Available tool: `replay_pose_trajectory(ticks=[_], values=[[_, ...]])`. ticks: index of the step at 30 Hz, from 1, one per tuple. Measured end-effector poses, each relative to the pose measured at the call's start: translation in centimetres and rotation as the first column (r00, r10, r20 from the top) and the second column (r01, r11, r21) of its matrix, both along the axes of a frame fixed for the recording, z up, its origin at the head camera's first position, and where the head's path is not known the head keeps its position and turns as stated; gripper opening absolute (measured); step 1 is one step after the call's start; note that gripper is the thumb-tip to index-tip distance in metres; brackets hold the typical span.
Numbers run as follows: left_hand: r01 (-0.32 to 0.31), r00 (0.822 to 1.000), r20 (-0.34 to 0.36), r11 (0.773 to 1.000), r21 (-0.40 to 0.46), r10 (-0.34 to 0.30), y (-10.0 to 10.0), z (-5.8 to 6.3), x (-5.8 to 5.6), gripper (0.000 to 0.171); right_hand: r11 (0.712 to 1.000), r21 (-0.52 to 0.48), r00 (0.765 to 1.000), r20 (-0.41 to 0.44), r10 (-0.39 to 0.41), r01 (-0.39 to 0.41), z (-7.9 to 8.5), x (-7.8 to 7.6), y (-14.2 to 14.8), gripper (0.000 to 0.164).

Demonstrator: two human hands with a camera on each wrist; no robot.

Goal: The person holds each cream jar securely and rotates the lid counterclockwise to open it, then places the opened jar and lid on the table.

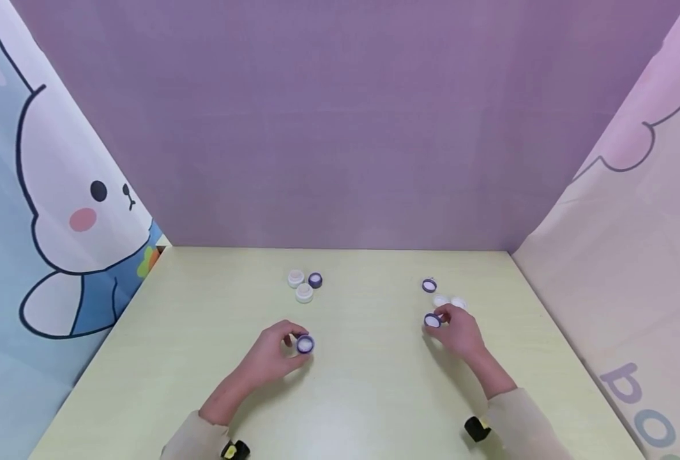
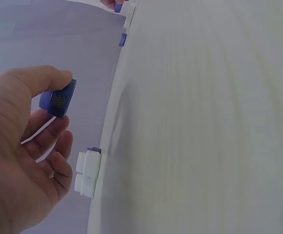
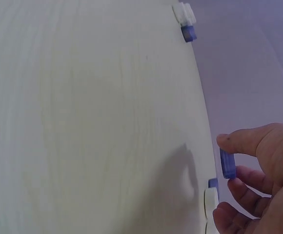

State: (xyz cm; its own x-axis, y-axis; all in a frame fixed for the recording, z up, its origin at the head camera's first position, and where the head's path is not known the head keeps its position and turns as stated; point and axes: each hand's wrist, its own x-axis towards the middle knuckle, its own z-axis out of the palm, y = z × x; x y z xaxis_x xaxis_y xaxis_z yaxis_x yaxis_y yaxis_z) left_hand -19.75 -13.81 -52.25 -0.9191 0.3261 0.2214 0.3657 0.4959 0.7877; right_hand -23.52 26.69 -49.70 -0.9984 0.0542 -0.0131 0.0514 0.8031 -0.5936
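My left hand (image 1: pixel 267 358) pinches a small dark-blue jar (image 1: pixel 305 344) between thumb and fingers, above the table. The left wrist view shows the stepped side of that jar (image 2: pixel 61 100). In my right hand (image 1: pixel 461 332), thumb and fingertips grip a thin blue lid (image 1: pixel 432 321) with a whitish inner face. Two white jars (image 1: pixel 304 294) and a blue jar (image 1: pixel 315 280) stand together beyond the left hand. Just past the right hand lie two white lids (image 1: pixel 458 303), partly hidden by it, and another blue lid (image 1: pixel 429 285).
The pale wooden table (image 1: pixel 368 383) ends at a purple backdrop (image 1: pixel 340 128). Printed cloth walls (image 1: pixel 87 300) rise along both sides. A black wrist device (image 1: pixel 477 429) sits by the right sleeve, with another (image 1: pixel 236 450) by the left.
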Motion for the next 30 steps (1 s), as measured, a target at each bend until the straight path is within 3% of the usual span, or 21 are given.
replay_pose_trajectory(ticks=[8,20,30], values=[[0.009,1.000,0.007,1.000,0.009,-0.009,0.0,-0.4,-0.2,0.036,1.000,0.015,1.000,-0.004,0.001,-0.001,0.1,-0.3,1.9,0.041],[0.013,1.000,0.004,1.000,-0.004,-0.013,0.3,0.0,-0.3,0.037,0.999,0.051,1.000,0.022,-0.018,0.017,-0.4,-1.1,3.9,0.044],[0.036,0.999,-0.039,0.999,0.007,-0.036,0.4,-0.1,0.0,0.036,0.996,0.087,0.999,0.046,-0.004,0.000,-0.2,-1.7,4.2,0.045]])
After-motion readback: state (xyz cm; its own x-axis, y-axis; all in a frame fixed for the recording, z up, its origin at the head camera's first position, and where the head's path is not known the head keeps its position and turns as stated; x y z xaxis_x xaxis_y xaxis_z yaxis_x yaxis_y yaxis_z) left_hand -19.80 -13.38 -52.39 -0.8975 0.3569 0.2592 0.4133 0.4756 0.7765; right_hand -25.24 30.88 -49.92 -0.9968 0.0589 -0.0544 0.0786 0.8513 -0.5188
